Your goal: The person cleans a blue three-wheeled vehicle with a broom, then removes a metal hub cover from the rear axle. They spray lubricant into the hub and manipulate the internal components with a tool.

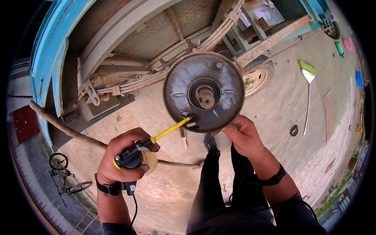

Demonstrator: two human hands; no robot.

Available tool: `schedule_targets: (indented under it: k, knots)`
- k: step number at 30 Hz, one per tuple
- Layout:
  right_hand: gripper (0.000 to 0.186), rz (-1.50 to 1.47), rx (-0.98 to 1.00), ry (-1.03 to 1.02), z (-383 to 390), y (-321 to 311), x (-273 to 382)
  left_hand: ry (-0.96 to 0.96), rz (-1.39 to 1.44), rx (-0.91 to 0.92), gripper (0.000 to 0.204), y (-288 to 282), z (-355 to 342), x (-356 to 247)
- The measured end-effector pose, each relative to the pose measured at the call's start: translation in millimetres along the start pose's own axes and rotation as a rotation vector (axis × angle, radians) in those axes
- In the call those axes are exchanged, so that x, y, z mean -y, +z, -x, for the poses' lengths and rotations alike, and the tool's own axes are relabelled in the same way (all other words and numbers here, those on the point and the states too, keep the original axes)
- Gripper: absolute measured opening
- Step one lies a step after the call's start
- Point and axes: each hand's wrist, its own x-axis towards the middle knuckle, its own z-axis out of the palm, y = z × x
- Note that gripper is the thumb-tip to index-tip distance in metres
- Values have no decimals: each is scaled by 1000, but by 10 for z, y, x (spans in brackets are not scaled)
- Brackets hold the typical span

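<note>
A dark round brake backing plate (176, 94), worn grey in patches, faces me with a greasy axle end (206, 98) at its centre. My left hand (117, 156) is wrapped round a pump oil can (149, 161) with a black head and a cloudy yellowish bottle. Its long yellow spout (172, 130) slants up to the right, the tip at the plate's lower left, by a small light-coloured fitting (190, 125). At the lower right, my right hand (246, 139) grips the plate's rim, thumb in front; the other fingers are partly hidden behind it.
Leaf springs (147, 80) and a rusty, blue-sided vehicle frame lie beyond the plate. A wooden-handled brush (184, 139) and a long stick (70, 131) are below. Rightward are a wheel (258, 78), a green broom (308, 72) and a black ring (293, 130).
</note>
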Motion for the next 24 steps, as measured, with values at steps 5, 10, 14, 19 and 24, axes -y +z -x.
schedule_targets:
  k: [5, 10, 14, 19, 24]
  knots:
    - [23, -27, -11, 14, 0, 14, 6, 2, -33, 6, 65, -13, 0, -7]
    - [24, -43, -12, 27, 6, 16, 0, 2, -50, 11, 64, -13, -6, -13]
    - [24, -68, -18, 42, 5, 24, -11, 7, -60, 16, 63, -20, -8, -3]
    - [24, -4, -49, 82, 51, 50, -69, -2, -54, -8, 63, 1, 22, -27]
    - [25, -24, -94, 65, 160, 182, -162, 1, -67, -4, 63, 4, -5, -41]
